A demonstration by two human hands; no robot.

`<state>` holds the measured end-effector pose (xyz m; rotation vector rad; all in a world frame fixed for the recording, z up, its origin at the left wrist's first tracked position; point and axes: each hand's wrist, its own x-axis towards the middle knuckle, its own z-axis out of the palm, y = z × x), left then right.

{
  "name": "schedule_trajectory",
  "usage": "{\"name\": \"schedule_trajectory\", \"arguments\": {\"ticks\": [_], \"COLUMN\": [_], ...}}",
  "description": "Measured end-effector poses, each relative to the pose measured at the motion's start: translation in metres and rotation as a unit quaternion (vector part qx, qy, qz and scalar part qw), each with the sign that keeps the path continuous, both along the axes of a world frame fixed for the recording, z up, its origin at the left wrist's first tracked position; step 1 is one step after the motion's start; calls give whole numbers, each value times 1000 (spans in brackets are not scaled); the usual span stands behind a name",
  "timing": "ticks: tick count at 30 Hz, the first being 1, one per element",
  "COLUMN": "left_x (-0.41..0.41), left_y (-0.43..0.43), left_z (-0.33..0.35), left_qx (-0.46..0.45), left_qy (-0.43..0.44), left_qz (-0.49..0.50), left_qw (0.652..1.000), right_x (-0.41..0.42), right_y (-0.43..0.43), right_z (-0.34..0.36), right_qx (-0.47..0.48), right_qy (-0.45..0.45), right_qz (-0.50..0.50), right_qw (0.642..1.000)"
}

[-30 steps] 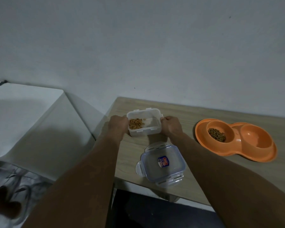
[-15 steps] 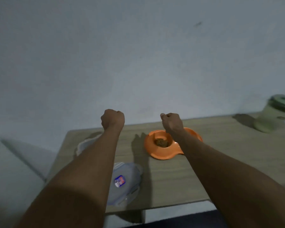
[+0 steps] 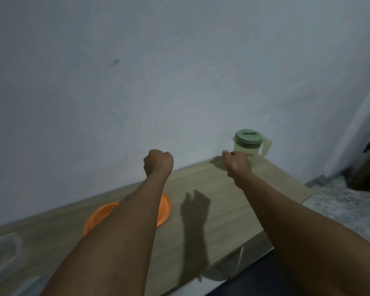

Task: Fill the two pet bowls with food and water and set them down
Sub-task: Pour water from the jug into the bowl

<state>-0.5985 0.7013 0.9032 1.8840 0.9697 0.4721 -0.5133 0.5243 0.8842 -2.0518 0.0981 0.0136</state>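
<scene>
Both arms stretched forward over wooden table [image 3: 201,231], bare forearms, nothing held. Left hand [image 3: 158,162] curled into a loose fist, fingers pressed together, raised above table level against grey wall [image 3: 137,82]. Right hand [image 3: 236,163] also curled, fingers folded in, empty — just in front of pale green pitcher [image 3: 250,146], apart from it or touching: cannot tell. Pitcher upright at far right end of table by wall, darker green lid [image 3: 248,136] on top, handle facing right. Orange double pet bowl [image 3: 165,208] flat on table left of centre, mostly hidden under left forearm; only parts of rim visible, contents not visible. Clear plastic container [image 3: 2,253] at far left table edge, blurred, bit of brown inside at frame edge — hard to make out. Shadow of hand and arm [image 3: 194,221] on tabletop between the two arms. Patterned grey floor [image 3: 340,206] beyond right end of table.
</scene>
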Motion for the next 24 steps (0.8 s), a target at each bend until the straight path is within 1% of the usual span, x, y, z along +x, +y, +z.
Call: {"name": "schedule_trajectory", "arguments": {"ticks": [4, 8, 11, 15, 19, 24], "left_x": [70, 128, 155, 191, 225, 251], "left_y": [-58, -112, -137, -161, -177, -187], "left_z": [-13, -27, -35, -38, -45, -59], "left_qx": [-12, -16, -19, -47, -106, -196], "left_qy": [-5, 10, 24, 33, 34, -10], "left_qz": [0, -15, -30, -48, -73, -71], "left_qw": [1000, 1000, 999, 997, 991, 978], "right_x": [67, 132, 163, 200, 231, 239], "right_y": [-57, -105, -125, -140, -147, -145], "right_z": [-7, -16, -22, -24, -34, -43], "right_qx": [-8, -25, -16, 31, 37, 62], "right_qy": [4, 13, 36, 54, 75, 121], "right_qz": [-23, -54, -67, -75, -33, 34], "right_qw": [1000, 998, 997, 995, 996, 990]}}
